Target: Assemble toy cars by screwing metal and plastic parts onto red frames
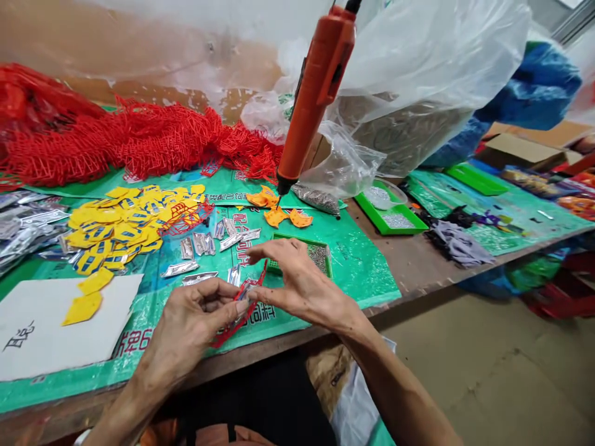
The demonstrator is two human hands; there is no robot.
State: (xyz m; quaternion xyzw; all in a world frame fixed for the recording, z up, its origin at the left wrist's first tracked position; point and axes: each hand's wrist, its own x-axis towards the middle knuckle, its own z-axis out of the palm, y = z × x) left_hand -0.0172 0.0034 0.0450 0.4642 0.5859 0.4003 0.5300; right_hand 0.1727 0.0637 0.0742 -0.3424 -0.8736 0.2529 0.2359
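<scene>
Near the front edge of the green sheet, my left hand (190,322) is closed on a red plastic frame (227,330) with a silvery piece in it. My right hand (302,285) touches the upper end of the same frame, its thumb against it and its other fingers apart from the thumb, reaching over a green tray (329,260) of small screws. Small silver pieces (203,243) lie just beyond my hands. An orange electric screwdriver (309,99) hangs tip down above orange pieces (275,216).
Yellow pieces (125,223) are heaped at the left, beside silver parts (32,226) and a white card (60,322). Red frames (139,139) pile along the back. Another green tray (390,210) and plastic bags (418,80) stand at the right.
</scene>
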